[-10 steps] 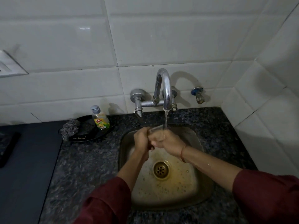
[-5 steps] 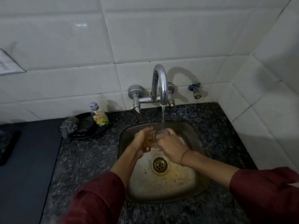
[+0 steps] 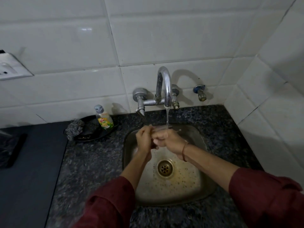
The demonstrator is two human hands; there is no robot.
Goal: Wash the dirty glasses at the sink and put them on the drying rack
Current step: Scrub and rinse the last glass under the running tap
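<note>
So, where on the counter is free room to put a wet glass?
The granite counter is bare left of the sink, nearer than the tray, and right of it up to the wall. Crowded: the tray with bottle and scrubber, and under the tap, where the left hand and right hand hold the glass.

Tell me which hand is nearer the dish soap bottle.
Left. The left hand, gripping the glass, is right of the dish soap bottle, over the sink's left side; the right hand grips the glass farther right, under the stream from the tap.
</note>
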